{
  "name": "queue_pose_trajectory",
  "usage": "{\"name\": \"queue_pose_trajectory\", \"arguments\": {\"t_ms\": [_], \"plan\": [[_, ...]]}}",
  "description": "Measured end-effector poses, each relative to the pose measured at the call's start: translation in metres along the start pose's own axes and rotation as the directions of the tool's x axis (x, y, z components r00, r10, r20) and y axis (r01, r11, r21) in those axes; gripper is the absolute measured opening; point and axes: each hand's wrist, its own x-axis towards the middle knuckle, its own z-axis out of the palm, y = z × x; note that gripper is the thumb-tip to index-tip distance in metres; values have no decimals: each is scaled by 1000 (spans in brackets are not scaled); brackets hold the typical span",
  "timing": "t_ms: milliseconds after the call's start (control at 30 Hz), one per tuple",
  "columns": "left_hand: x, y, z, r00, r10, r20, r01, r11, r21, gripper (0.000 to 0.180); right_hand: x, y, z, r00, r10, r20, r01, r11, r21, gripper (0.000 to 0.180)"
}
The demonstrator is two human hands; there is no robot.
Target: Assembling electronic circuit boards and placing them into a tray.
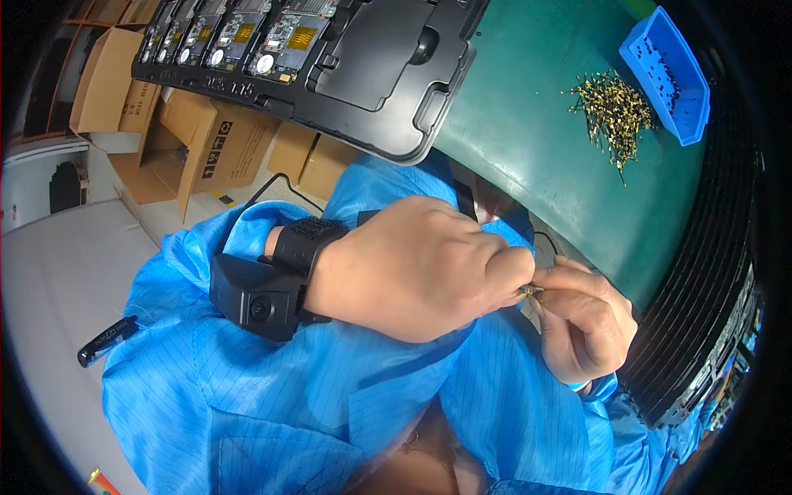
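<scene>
My left hand [417,268], with a black strap and small camera on its wrist, is closed with its fingertips turned toward my right hand [586,318]. Both meet in a pinch over my lap. Between the fingertips shows a tiny gold-coloured metal part [530,290], mostly covered by the fingers. On the green table, beyond my hands, lies a loose pile of small gold-tipped black pins [612,114]; the held part has a similar colour. A blue plastic bin [670,78] beside the pile holds scattered small black pieces.
A black moulded tray [375,70] with several circuit boards [289,41] overhangs the edge of the green table [516,107]. Stacked black trays [701,330] stand at the right. Open cardboard boxes [206,153] sit on the floor at the left.
</scene>
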Motion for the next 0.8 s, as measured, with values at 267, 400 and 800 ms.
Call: {"name": "queue_pose_trajectory", "arguments": {"t_ms": [267, 400, 800], "plan": [[-1, 1, 0, 1000, 7, -19, -7, 1000, -16, 22, 2, -2, 0, 1000, -7, 0, 7, 1000, 19, 19], [-2, 2, 1, 1000, 9, -11, -9, 1000, -7, 22, 0, -2, 1, 1000, -12, -7, 12, 1000, 24, 20], [0, 3, -4, 999, -2, 43, 1, 999, 39, 20, 1, -2, 2, 1000, 6, -7, -6, 1000, 22, 17]]}}
